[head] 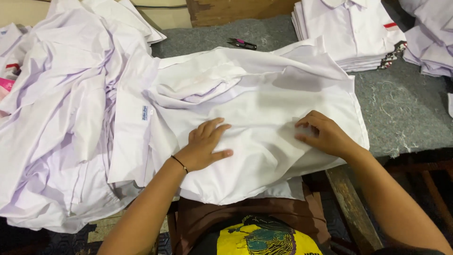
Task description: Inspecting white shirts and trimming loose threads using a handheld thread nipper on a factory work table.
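A white shirt (264,94) lies spread across the grey felt table (406,108), its collar and small label to the left. My left hand (205,146) rests flat on the shirt's middle, fingers apart, a thin black band on the wrist. Over to the right, my right hand (323,132) pinches a fold of the same shirt's fabric near its edge.
A loose heap of white shirts (61,118) covers the left side. A neat stack of folded white shirts (349,33) stands at the back right, more folded ones (432,38) beside it. Small thread snips with a pink handle (242,44) lie at the back.
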